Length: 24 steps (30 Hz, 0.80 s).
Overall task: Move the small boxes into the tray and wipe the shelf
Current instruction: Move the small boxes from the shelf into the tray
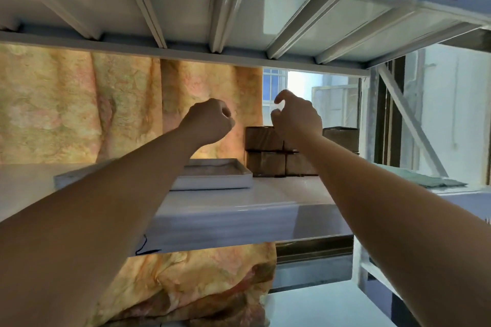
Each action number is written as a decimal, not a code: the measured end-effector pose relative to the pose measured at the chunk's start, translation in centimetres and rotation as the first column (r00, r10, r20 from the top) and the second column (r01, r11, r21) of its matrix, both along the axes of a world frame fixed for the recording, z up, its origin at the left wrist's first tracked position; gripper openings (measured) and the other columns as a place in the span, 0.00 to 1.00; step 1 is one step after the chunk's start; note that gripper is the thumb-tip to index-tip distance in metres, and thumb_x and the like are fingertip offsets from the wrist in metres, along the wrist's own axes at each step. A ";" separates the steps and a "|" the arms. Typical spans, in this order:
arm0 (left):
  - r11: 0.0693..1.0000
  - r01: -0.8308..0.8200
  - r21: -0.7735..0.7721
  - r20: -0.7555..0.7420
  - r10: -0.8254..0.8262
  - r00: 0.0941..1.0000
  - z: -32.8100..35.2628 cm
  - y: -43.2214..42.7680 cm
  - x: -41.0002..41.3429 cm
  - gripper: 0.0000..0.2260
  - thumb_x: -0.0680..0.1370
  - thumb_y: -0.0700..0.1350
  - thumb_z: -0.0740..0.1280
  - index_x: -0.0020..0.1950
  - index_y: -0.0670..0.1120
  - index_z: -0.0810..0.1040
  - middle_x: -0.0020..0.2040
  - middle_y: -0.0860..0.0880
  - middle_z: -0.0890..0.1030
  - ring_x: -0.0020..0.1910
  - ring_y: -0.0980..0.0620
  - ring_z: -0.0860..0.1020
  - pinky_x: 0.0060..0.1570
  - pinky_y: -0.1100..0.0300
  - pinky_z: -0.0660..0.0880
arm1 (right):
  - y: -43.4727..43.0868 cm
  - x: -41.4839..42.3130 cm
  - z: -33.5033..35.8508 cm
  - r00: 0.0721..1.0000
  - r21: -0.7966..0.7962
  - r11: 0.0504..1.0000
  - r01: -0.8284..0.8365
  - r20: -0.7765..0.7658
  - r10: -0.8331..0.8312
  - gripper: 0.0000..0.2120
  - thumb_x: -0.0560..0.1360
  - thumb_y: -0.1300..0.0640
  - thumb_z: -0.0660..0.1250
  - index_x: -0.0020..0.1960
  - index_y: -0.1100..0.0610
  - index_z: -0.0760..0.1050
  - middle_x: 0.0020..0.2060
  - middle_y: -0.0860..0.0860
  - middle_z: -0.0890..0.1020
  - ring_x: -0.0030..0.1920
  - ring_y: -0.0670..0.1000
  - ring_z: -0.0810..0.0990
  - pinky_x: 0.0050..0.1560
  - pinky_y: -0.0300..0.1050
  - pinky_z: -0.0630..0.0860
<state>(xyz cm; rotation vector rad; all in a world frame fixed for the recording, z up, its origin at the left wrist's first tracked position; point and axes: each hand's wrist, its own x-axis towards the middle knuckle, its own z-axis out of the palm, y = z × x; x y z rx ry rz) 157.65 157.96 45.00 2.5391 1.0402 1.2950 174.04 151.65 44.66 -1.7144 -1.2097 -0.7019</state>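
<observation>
Step one is what I judge to be in hand: from this low angle I see nothing standing up out of the tray (pixel 212 182), so the shifting of boxes looks not yet begun, and wiping comes after.

The tray, white and shallow, lies left of the middle of the shelf (pixel 279 194), toward its back edge. My left hand (pixel 210 121) is raised above it, wrist bent, its fingers (pixel 225 113) curled tight into a fist with nothing in them. The small boxes (pixel 264 150), brown and stacked two high, stand at the back edge just beside the tray's right side; my right forearm crosses in front of the stack and hides part of it. My right hand (pixel 296 117) hovers above the top row, apart from it, fingers (pixel 281 95) hooked in a loose claw, thumb and forefinger parted, holding nothing. A green cloth (pixel 430 180) lies folded near the shelf's right end.

Next move, as I see it: lower the right hand onto a top-row box, close round its sides, lift it clear of its neighbours and carry it left over the tray's rim. The left hand would have to uncurl before it can take a share.
</observation>
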 end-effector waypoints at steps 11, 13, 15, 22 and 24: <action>0.998 -0.055 -0.019 -0.080 0.053 0.995 0.1 0.6 9.8 0.14 0.77 0.51 0.61 0.55 0.44 0.79 0.48 0.46 0.80 0.46 0.48 0.76 0.44 0.58 0.71 | 1.9 7.7 1.8 0.999 -0.264 0.964 -0.025 0.033 0.035 0.18 0.73 0.64 0.59 0.58 0.54 0.79 0.59 0.54 0.79 0.62 0.57 0.75 0.59 0.53 0.75; 0.996 -0.088 -0.013 -0.139 0.085 0.987 0.4 0.7 10.6 0.19 0.76 0.58 0.60 0.56 0.45 0.78 0.50 0.47 0.81 0.49 0.47 0.78 0.47 0.56 0.74 | 2.2 7.9 1.7 0.997 -0.332 0.943 -0.013 0.062 0.035 0.17 0.74 0.64 0.60 0.59 0.55 0.78 0.59 0.55 0.79 0.61 0.58 0.76 0.59 0.54 0.76; 0.993 -0.120 -0.011 -0.180 0.116 0.977 0.8 0.7 11.3 0.27 0.73 0.65 0.58 0.57 0.45 0.78 0.52 0.45 0.81 0.51 0.45 0.78 0.49 0.54 0.74 | 2.4 8.2 1.7 0.995 -0.370 0.929 0.007 0.094 0.030 0.17 0.75 0.64 0.59 0.61 0.55 0.77 0.60 0.55 0.79 0.60 0.57 0.77 0.59 0.53 0.76; 0.979 -0.199 -0.049 -0.273 0.178 0.945 0.8 1.5 12.7 0.32 0.72 0.68 0.57 0.57 0.42 0.76 0.55 0.42 0.80 0.54 0.42 0.78 0.46 0.55 0.71 | 3.1 8.7 1.5 0.983 -0.492 0.870 0.030 0.175 0.064 0.17 0.80 0.61 0.56 0.65 0.56 0.75 0.64 0.55 0.77 0.62 0.57 0.75 0.63 0.50 0.73; 0.977 -0.198 -0.078 -0.252 0.173 0.952 1.1 1.7 12.8 0.34 0.73 0.69 0.55 0.61 0.41 0.75 0.59 0.41 0.78 0.57 0.41 0.77 0.50 0.54 0.72 | 3.5 8.9 1.7 0.984 -0.518 0.853 0.063 0.177 0.035 0.16 0.80 0.59 0.55 0.62 0.58 0.77 0.59 0.56 0.79 0.57 0.56 0.77 0.60 0.50 0.75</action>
